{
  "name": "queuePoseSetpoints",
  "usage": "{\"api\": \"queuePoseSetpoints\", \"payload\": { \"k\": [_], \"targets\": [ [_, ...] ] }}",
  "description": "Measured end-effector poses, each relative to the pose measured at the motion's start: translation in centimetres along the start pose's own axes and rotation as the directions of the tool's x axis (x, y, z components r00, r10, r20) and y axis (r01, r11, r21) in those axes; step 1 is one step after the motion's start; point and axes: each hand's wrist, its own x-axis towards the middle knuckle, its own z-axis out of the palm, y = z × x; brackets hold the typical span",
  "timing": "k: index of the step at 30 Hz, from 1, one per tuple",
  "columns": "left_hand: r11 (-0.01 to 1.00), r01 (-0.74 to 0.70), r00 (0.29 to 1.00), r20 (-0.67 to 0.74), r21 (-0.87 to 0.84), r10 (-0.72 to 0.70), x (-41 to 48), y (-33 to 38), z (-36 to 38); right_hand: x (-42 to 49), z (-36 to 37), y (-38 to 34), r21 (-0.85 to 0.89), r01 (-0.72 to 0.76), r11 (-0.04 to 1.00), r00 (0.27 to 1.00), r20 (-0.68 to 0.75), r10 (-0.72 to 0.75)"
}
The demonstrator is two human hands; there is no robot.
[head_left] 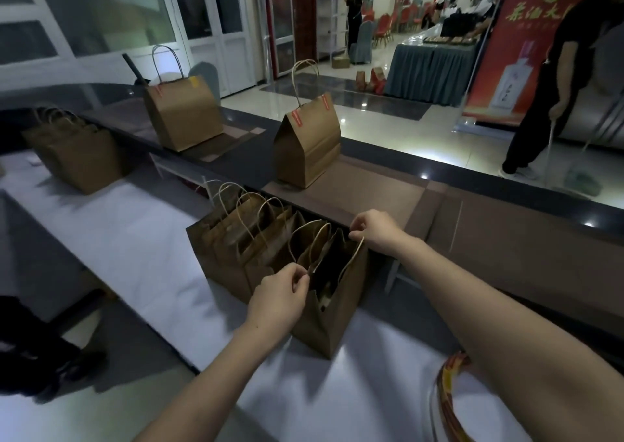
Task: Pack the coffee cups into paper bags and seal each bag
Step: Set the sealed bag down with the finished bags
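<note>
**Both hands at the mouth of the nearest paper bag**

Your left hand (277, 298) pinches the near edge of the open paper bag (332, 326), thumb and fingers closed on it where a twine handle comes down. Your right hand (373, 230) is at the far side of the same bag, its fingers curled and pinching the top of the other handle. Between your two hands the mouth stands apart. The inside is dark, and you cannot tell from this view whether coffee cups sit in it.

The bag stands upright on the white surface (135, 239). It is at the right end of a row of open bags (236, 242), touching its neighbour, with their handles standing up.

Behind them is a higher dark-brown surface (388, 191) that carries two closed bags, well apart. The nearer sealed bag (307, 147) stands just beyond the row, and the left sealed bag (184, 114) is further off. Each is folded to a peak and shows red sticker strips.

Another brown bag (74, 154) stands on the white surface at the far left. A striped roll (450, 397) lies by your right forearm; what it is cannot be told. Further off, a person (553, 87) holds a mop on the shiny floor (388, 127).
</note>
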Motion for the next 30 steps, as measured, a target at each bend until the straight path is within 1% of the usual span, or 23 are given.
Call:
{"api": "queuePoseSetpoints", "payload": {
  "k": [4,9,12,17,22,26,30],
  "targets": [
    [0.997,0.002,0.998,0.067,0.08,-0.008,-0.6,-0.4,1.2,0.0,0.7,0.0,-0.11,0.018,0.994,1.0,0.011,-0.017],
    [0.994,0.011,0.996,0.086,0.111,-0.021,-0.8,-0.3,2.2,-0.1,1.4,0.4,-0.154,0.004,0.988,1.0,0.02,-0.001],
    [0.995,0.027,0.994,0.103,0.093,-0.037,-1.0,-0.4,2.8,-0.2,1.6,0.4,-0.183,0.022,0.983,1.0,0.004,-0.021],
    [0.996,0.081,0.993,0.081,0.034,-0.083,-1.3,-0.1,3.2,-0.4,2.1,0.6,-0.231,0.057,0.971,0.998,-0.013,-0.062],
    [0.987,0.159,0.986,0.046,-0.008,-0.159,-2.2,0.3,3.3,-1.4,2.4,0.5,-0.212,0.081,0.974,0.995,-0.04,-0.091],
    [0.986,0.156,0.987,0.037,-0.058,-0.154,-2.8,0.1,3.0,-2.2,2.1,0.5,-0.199,0.093,0.976,0.992,-0.065,-0.108],
    [0.988,0.125,0.992,0.007,-0.093,-0.125,-3.2,0.3,2.0,-3.6,1.3,0.3,-0.121,0.023,0.992,0.997,-0.068,-0.032]
  ]
}}
